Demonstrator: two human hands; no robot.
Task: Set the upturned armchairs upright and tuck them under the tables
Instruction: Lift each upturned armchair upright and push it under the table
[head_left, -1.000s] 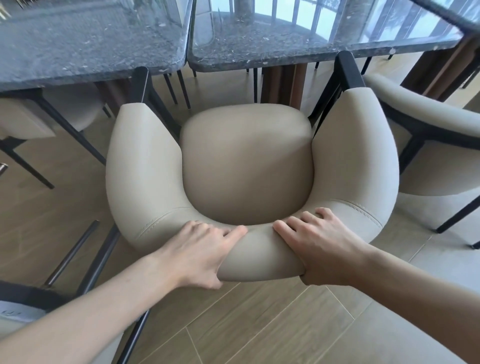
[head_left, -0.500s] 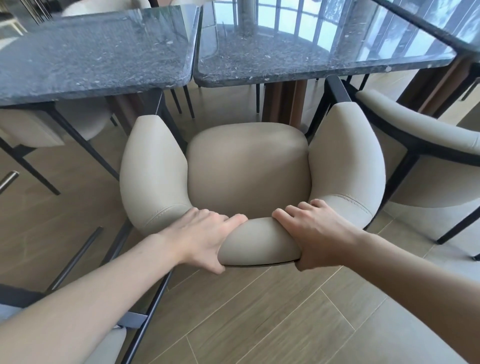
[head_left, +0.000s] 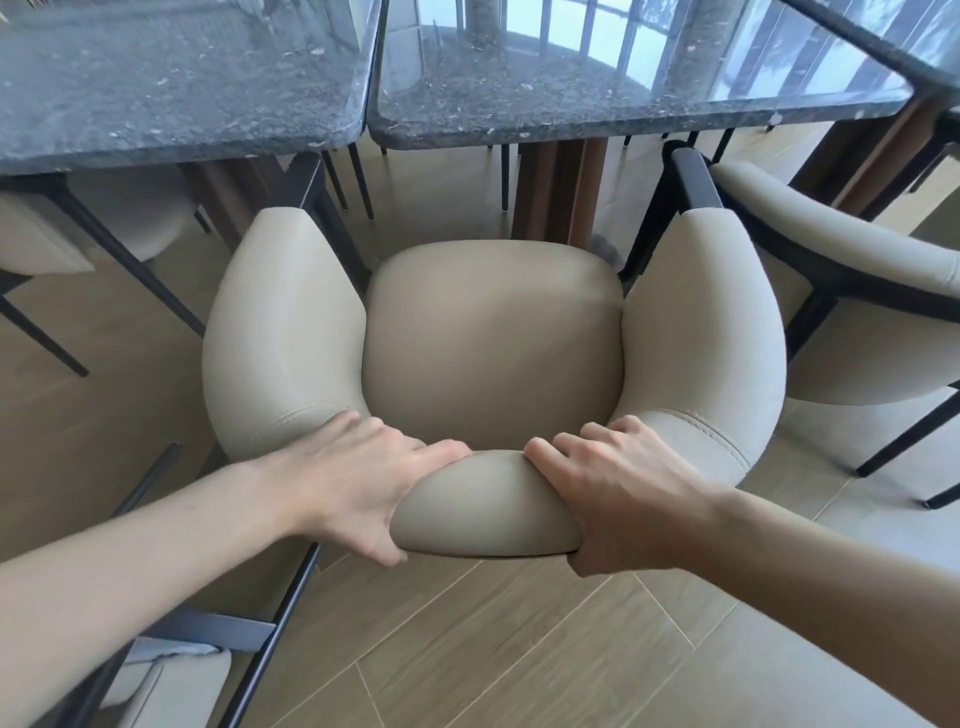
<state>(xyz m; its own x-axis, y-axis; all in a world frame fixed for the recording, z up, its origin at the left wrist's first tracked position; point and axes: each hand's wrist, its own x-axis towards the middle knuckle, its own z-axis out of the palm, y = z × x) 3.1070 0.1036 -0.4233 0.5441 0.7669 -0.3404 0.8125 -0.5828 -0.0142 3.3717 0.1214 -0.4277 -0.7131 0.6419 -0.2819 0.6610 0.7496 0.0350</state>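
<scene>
nearest: both forearms are reached forward and down. the left hand (head_left: 358, 467) and right hand (head_left: 623, 493) are curled over the top of the backrest of the armchair (head_left: 493, 338), side by side, thumbs on the near face, fingers hidden over the inner edge. the backrest is gripped by each; neither is nearer than the other.

middle: the armchair is seen upright on the wooden floor (head_left: 519, 649), directly ahead of the hands, seat facing away from the person, arm tips pointed toward the tables.

far: the seat front is lined up with the seam between the left table (head_left: 182, 104) and right table (head_left: 623, 88); a wooden pedestal (head_left: 558, 192) is seen just beyond it. judged: a straight push forward is called for, with the pedestal and the neighbouring chair (head_left: 857, 291) to be cleared.
</scene>
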